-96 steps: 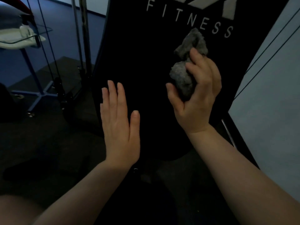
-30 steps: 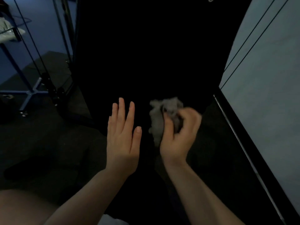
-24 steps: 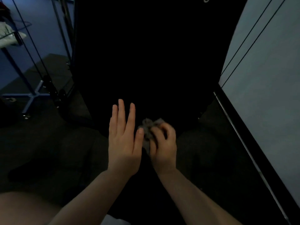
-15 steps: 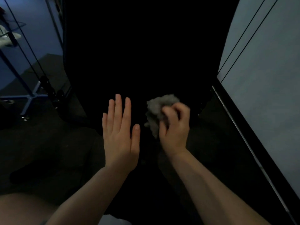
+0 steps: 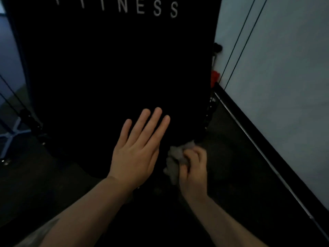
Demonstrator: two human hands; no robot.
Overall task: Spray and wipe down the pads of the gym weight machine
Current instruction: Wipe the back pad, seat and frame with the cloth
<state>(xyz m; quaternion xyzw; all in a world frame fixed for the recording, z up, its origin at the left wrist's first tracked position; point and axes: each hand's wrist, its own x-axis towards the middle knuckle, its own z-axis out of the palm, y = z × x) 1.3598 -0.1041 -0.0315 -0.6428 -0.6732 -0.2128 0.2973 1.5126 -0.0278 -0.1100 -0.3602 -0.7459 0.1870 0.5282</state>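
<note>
A tall black back pad (image 5: 110, 68) with white "FITNESS" lettering near its top fills the middle of the view. My left hand (image 5: 137, 148) lies flat and open against the pad's lower part, fingers pointing up and to the right. Just right of it, my right hand (image 5: 194, 168) is closed around a crumpled grey cloth (image 5: 175, 162), pressed at the pad's lower right corner. No spray bottle is visible.
A pale wall (image 5: 284, 77) with a black baseboard (image 5: 267, 139) runs close along the right. Two thin black cables (image 5: 236, 43) hang in front of it. A small red part (image 5: 215, 78) shows behind the pad. A blue-grey stand foot (image 5: 10, 138) and dark floor lie left.
My right hand with the cloth has moved down and right to the pad's lower corner. The view has tilted up, bringing the lettering back in. My left hand stays flat on the pad.
</note>
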